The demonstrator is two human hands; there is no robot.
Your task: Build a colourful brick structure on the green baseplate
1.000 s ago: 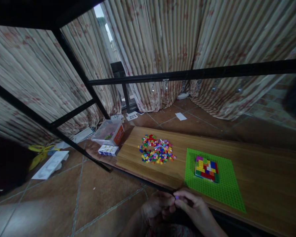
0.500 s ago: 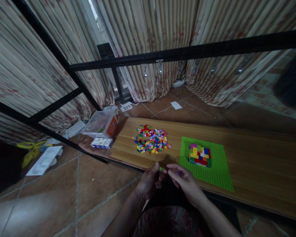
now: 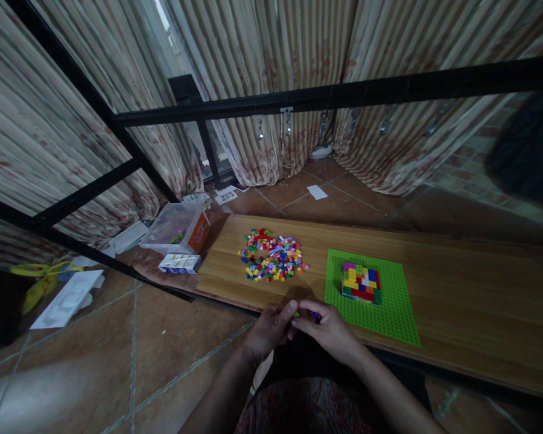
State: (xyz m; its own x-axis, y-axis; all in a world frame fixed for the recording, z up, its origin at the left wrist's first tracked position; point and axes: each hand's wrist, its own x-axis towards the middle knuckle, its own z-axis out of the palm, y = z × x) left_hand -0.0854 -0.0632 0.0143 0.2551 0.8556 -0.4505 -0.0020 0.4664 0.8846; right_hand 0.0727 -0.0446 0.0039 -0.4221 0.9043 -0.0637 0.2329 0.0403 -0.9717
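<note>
My left hand (image 3: pixel 273 327) is closed on a small green building brick (image 3: pixel 297 314), pinched by thumb and fingers near the table's front edge. Touching or almost touching it, my right hand (image 3: pixel 328 330) is closed around a purple building brick (image 3: pixel 315 316), which partly shows between thumb and forefinger. Right of the hands lies a green baseplate (image 3: pixel 398 307) with a low block of many-coloured bricks (image 3: pixel 361 282) built on it. Beyond the hands, to the left, a pile of loose bricks (image 3: pixel 276 262) is spread on the wooden table (image 3: pixel 470 301).
A clear plastic box (image 3: pixel 169 228) with an orange label stands off the table's left end, a small white-and-blue carton (image 3: pixel 180 263) in front of it. Black metal bars (image 3: pixel 335 99) cross behind the table, before striped curtains (image 3: pixel 271 54). A white tray (image 3: pixel 67 299) lies on the tiled floor.
My hands have come together, the right one moving left to the green brick in the left. The purple brick shows more clearly now. The whole view has shifted slightly.
</note>
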